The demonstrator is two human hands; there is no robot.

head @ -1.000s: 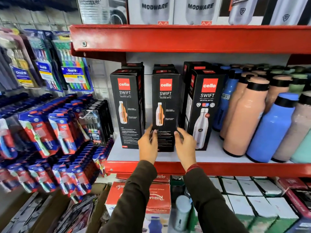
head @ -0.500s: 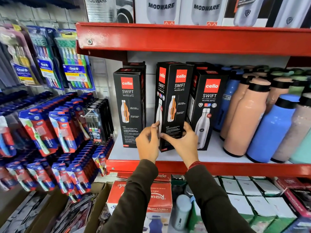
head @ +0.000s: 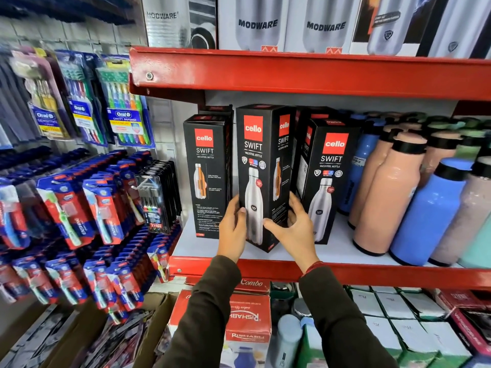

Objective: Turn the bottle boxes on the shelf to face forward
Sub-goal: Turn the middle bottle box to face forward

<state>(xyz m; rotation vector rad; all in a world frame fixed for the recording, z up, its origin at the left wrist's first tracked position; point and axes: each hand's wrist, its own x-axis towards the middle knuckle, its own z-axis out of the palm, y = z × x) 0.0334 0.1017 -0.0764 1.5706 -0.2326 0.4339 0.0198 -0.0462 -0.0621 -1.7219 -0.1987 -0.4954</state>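
Middle box [head: 261,166] hides left fingers; toothbrush packs [head: 66,208] blurred.

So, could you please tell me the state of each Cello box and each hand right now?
Left box: upright, orange-bottle panel forward.
Middle box: held, angled, silver-bottle panel nearly forward.
Right box: upright, silver-bottle panel forward, slightly angled.
Left hand: gripping middle box's left edge.
Right hand: gripping its right side.

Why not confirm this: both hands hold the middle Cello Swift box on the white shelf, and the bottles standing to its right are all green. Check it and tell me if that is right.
Not quite. The head view shows both the left hand and the right hand on the middle box on the shelf, but the bottles to its right are mostly peach and blue, not all green.
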